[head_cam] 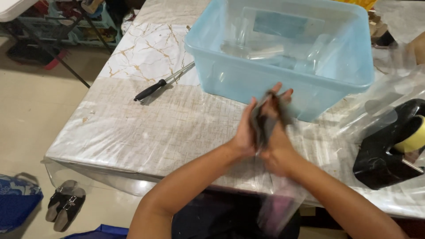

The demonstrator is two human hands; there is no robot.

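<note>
Left hand: the left hand (246,132) is pressing palm-inward against a dark grey cloth-like item (265,118), fingers stretched upward and closed against it, sitting just left of centre in the view.
Right hand: the right hand (278,150) is meeting the left one from the 4 o'clock side, fingers curling around the same item and gripping it; its fingertips (283,94) are pointing toward 12 o'clock.
Held item: the dark grey cloth-like item is being squeezed between both palms above the worktop, blurred, so its exact kind is not showing; a clear plastic bag (280,208) is hanging below the wrists at 6 o'clock of the hands, and whether the item is sitting in it I cannot tell.
Bin: a light blue translucent plastic bin (248,79) is standing just beyond the hands at 12 o'clock, with clear plastic pieces lying inside it.
Worktop: the worktop (155,128), wrapped in a pale marble-patterned covering, is carrying everything here.
Rod: a thin metal rod with a black handle (152,89) is lying at 10 o'clock of the hands, well apart from them.
Tape dispenser: a black tape dispenser (389,150) holding a yellowish roll is resting at 3 o'clock, on crumpled clear plastic sheeting (380,102).
Floor: a pair of sandals (65,205) is lying at 8 o'clock, beside a blue bag (17,199).
</note>
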